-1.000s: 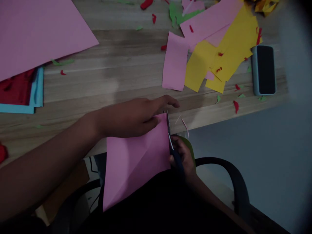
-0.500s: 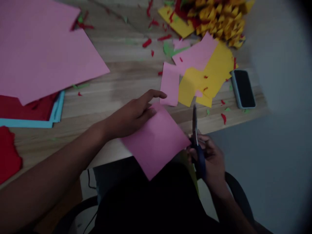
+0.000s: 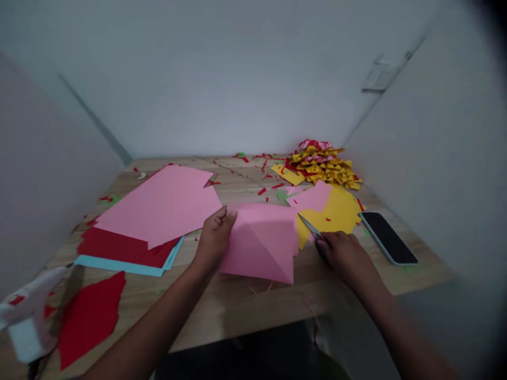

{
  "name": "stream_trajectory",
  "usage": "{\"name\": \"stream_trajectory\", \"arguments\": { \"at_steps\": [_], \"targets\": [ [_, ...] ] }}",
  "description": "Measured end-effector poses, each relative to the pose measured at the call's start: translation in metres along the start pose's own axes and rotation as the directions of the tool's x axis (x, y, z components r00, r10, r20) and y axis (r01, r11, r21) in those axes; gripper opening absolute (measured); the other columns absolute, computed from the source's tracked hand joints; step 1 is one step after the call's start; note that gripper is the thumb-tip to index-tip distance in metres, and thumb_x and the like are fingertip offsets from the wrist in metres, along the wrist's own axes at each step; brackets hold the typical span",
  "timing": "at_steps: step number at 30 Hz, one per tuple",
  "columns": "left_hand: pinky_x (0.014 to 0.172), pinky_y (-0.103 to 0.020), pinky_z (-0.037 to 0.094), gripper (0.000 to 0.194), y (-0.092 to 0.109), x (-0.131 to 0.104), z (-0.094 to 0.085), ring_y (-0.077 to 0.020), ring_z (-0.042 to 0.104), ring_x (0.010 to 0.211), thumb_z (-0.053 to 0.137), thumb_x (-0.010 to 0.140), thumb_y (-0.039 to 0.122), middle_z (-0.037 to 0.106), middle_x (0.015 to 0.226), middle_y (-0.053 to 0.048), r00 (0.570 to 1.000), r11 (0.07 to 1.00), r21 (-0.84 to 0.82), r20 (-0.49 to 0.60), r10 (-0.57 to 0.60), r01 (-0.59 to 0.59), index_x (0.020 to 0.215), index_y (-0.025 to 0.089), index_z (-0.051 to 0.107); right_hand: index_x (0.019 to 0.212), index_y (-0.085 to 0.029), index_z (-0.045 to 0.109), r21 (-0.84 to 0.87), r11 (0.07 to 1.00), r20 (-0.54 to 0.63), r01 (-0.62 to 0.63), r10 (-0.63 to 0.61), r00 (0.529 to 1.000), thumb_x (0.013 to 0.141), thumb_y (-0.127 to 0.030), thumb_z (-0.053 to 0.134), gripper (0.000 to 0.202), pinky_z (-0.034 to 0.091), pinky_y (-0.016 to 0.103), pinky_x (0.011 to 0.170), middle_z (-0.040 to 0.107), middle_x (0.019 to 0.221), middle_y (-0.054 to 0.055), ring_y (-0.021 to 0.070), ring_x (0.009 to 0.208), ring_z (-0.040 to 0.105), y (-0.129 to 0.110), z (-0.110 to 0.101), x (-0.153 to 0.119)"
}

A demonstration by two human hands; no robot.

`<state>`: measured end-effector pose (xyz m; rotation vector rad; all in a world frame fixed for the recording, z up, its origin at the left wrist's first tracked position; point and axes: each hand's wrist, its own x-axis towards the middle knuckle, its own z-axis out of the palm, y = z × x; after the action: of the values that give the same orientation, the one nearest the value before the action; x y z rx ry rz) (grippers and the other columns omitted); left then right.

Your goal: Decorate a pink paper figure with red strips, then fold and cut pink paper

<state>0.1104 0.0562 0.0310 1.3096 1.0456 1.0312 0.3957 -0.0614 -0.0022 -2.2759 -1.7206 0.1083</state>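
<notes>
My left hand [image 3: 217, 235] pinches the upper left corner of a square pink paper sheet [image 3: 259, 243], which is raised above the table and shows a diagonal crease. In my right hand [image 3: 344, 252] is a pair of scissors [image 3: 312, 227], its blades pointing up and left, close to the sheet's right edge. The blades look closed, and their dark handles are partly covered by my fingers. Just beyond the scissors lie yellow paper scraps [image 3: 344, 208] and a pink scrap [image 3: 312, 196].
Large pink sheets [image 3: 162, 203] cover red sheets [image 3: 122, 247] and blue sheets [image 3: 119, 265] at left. A red paper piece [image 3: 93, 316] lies near a white glue gun [image 3: 29, 311]. At right are a phone [image 3: 388, 237] and a pile of folded yellow pieces [image 3: 325, 166]. Walls enclose the table.
My view has tilted up to the wall. The pink sheet has gone from lying at the table's edge near my lap to being held up by my left hand. The scissors have moved over the table.
</notes>
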Motion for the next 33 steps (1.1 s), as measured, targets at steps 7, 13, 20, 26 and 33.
{"name": "stream_trajectory", "arguments": {
  "at_steps": [7, 13, 20, 26, 33],
  "targets": [
    [0.063, -0.025, 0.047, 0.035, 0.02, -0.025, -0.013, -0.0156, 0.059, 0.064, 0.074, 0.081, 0.052, 0.067, 0.069, 0.001, 0.997, 0.975, -0.211, -0.018, -0.078, 0.072, 0.09, 0.018, 0.069, 0.103, -0.016, 0.072, 0.873, 0.479, 0.172, -0.087, -0.135, 0.976, 0.077, -0.049, 0.073, 0.042, 0.057, 0.036, 0.07, 0.078, 0.095, 0.009, 0.024, 0.082, 0.071, -0.097, -0.007, 0.007],
    [0.064, -0.031, 0.054, 0.025, 0.021, -0.052, -0.035, -0.0225, 0.069, 0.071, 0.082, 0.072, 0.04, 0.075, 0.079, -0.006, 0.999, 0.998, 0.063, 0.013, -0.031, 0.03, 0.081, 0.018, 0.074, 0.078, -0.019, 0.073, 0.883, 0.466, -0.009, 0.061, -0.112, 0.994, 0.082, -0.038, 0.072, 0.02, 0.054, 0.03, 0.057, 0.074, 0.07, 0.003, 0.0205, 0.065, 0.068, -0.141, 0.003, 0.0],
    [0.105, -0.05, 0.048, 0.032, -0.017, -0.102, -0.094, -0.0273, 0.059, 0.126, 0.059, 0.087, 0.011, 0.069, 0.131, -0.007, 0.864, 0.55, 0.667, 0.374, 0.337, -0.503, 0.108, 0.029, 0.074, 0.126, -0.024, 0.069, 0.424, 0.485, -0.36, 0.765, -0.685, 0.633, 0.097, -0.013, 0.053, 0.035, 0.058, 0.045, 0.096, 0.075, 0.122, 0.01, 0.0266, 0.121, 0.066, -0.101, 0.024, -0.057],
    [0.12, -0.058, 0.033, 0.068, -0.039, -0.162, -0.094, -0.0247, 0.037, 0.149, 0.044, 0.086, 0.002, 0.044, 0.16, -0.005, 0.872, 0.423, 0.79, 0.49, 0.0, -0.444, 0.148, 0.028, 0.045, 0.129, -0.023, 0.065, 0.373, 0.588, 0.01, 0.718, -0.776, 0.63, 0.092, -0.006, 0.049, 0.044, 0.059, 0.046, 0.089, 0.074, 0.124, 0.009, 0.0265, 0.109, 0.069, -0.085, 0.046, -0.085],
    [0.103, -0.051, 0.051, 0.039, -0.056, -0.16, -0.066, -0.0275, 0.064, 0.115, 0.058, 0.097, 0.034, 0.071, 0.123, -0.01, 0.98, 0.503, 0.841, 0.164, 0.117, -0.201, 0.134, 0.024, 0.054, 0.08, -0.022, 0.062, 0.297, 0.794, 0.08, 0.53, -0.574, 0.815, 0.1, -0.033, 0.051, 0.025, 0.049, 0.035, 0.068, 0.069, 0.077, 0.007, 0.0228, 0.076, 0.064, -0.122, 0.045, -0.036]
  ]
}}
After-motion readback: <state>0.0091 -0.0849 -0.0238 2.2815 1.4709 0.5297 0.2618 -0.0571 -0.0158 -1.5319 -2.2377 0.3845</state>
